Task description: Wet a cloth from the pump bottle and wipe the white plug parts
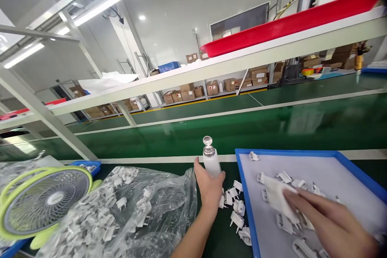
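My left hand [208,185] grips a small white bottle with a silver pump cap [209,157], held upright above the green bench. My right hand [326,219] presses a white wipe cloth [276,197] down on the blue-rimmed tray [242,169], over several small white plastic clips [286,223] lying on its grey liner. More white clips [237,209] lie loose on the bench between the two hands.
A clear plastic bag of white clips [127,205] lies left of my left arm. A green desk fan [45,201] stands at the far left. A green conveyor belt [272,129] runs behind. A red tray [287,24] rests on the overhead shelf.
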Available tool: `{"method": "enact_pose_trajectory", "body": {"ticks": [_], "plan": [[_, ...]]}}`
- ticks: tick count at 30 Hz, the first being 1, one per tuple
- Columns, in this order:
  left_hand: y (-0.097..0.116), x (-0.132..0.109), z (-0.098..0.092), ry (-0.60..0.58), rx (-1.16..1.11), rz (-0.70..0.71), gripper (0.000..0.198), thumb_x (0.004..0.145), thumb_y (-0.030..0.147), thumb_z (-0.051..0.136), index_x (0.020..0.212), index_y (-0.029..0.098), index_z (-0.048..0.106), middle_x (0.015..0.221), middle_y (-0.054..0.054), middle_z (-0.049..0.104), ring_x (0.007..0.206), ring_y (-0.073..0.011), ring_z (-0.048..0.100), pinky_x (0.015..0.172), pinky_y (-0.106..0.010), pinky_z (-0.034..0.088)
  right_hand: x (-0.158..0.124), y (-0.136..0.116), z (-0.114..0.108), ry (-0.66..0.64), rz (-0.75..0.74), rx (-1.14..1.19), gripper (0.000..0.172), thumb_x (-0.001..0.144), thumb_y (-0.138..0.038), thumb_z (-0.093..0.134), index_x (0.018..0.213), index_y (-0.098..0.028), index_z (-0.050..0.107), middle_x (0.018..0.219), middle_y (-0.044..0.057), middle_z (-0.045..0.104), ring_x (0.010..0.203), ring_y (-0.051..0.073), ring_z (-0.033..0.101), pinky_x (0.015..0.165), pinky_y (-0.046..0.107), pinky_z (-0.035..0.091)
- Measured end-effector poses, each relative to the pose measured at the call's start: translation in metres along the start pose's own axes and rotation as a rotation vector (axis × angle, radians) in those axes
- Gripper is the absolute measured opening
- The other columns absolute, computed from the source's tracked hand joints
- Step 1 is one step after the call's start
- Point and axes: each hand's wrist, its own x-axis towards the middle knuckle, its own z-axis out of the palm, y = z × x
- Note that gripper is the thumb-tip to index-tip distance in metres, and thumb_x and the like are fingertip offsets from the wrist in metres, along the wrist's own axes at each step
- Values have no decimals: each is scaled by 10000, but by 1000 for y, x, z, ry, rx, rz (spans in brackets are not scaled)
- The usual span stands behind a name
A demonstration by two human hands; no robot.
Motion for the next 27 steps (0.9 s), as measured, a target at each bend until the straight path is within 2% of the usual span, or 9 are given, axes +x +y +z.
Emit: {"method": "enact_pose_trajectory", "body": {"ticks": [1, 3, 4, 6, 10, 13, 17, 20, 27], "plan": [[0, 6, 4, -26, -4, 28, 628, 716, 125, 740, 1287, 140, 481, 1217, -156, 626, 1159, -303, 628, 938, -381, 514, 3, -18, 11, -39, 40, 107, 469, 739, -690, 719, 1082, -370, 748, 1390, -56, 610, 1334, 313, 505, 1109, 425, 420], [-1, 11, 7, -65, -4, 79, 488, 733, 99, 689, 1205, 136, 572, 1013, -103, 703, 919, -255, 705, 766, -321, 547, 6, -48, 30, -187, 98, 302, 448, 778, -565, 760, 1141, -305, 731, 1381, -26, 620, 1291, 259, 541, 973, 292, 496], [-1, 12, 7, -74, 1, 106, 483, 727, 86, 675, 1201, 128, 589, 982, -97, 714, 876, -250, 709, 737, -316, 548, 6, -58, 37, -230, 95, 360, 409, 820, -508, 745, 1156, -275, 725, 1334, -10, 653, 1237, 235, 579, 905, 250, 516], [3, 10, 4, -78, 21, 178, 594, 685, 36, 660, 1268, 122, 581, 1083, -116, 711, 972, -264, 697, 819, -333, 549, 6, -69, 44, -268, 89, 431, 327, 892, -412, 692, 1162, -228, 714, 1234, 11, 704, 1131, 201, 632, 814, 213, 539], [19, 2, -3, -133, 82, 375, 805, 603, -71, 583, 1366, 184, 569, 1289, -106, 628, 1191, -254, 607, 1027, -330, 479, 2, -72, 41, -213, 105, 559, 284, 923, -313, 665, 1181, -196, 677, 1201, 15, 710, 1061, 173, 658, 800, 204, 570], [30, -3, -7, -170, 155, 515, 832, 624, -90, 519, 1394, 224, 567, 1321, -111, 576, 1237, -274, 551, 1071, -397, 456, -2, -76, 36, -219, 93, 657, 272, 916, -262, 671, 1176, -183, 676, 1200, 28, 709, 1061, 178, 662, 781, 207, 583], [41, -4, -9, -174, 258, 702, 758, 739, -92, 446, 1404, 252, 562, 1333, -111, 529, 1301, -313, 451, 1123, -548, 376, -5, -81, 34, -231, 70, 757, 235, 912, -200, 662, 1141, -153, 683, 1175, 62, 711, 1056, 187, 664, 805, 234, 596], [49, -3, -10, -165, 327, 820, 728, 802, -87, 404, 1428, 263, 531, 1357, -106, 499, 1333, -316, 408, 1156, -599, 317, -6, -78, 34, -218, 83, 816, 188, 913, -162, 645, 1094, -140, 689, 1156, 80, 709, 1030, 178, 666, 821, 242, 601], [68, -1, -16, -152, 491, 1007, 823, 721, -158, 326, 1431, 207, 528, 1358, -132, 489, 1372, -330, 373, 1181, -620, 277, -5, -72, 40, -219, 126, 915, 124, 912, -130, 618, 998, -116, 707, 1146, 98, 692, 995, 163, 655, 846, 259, 609]]}}
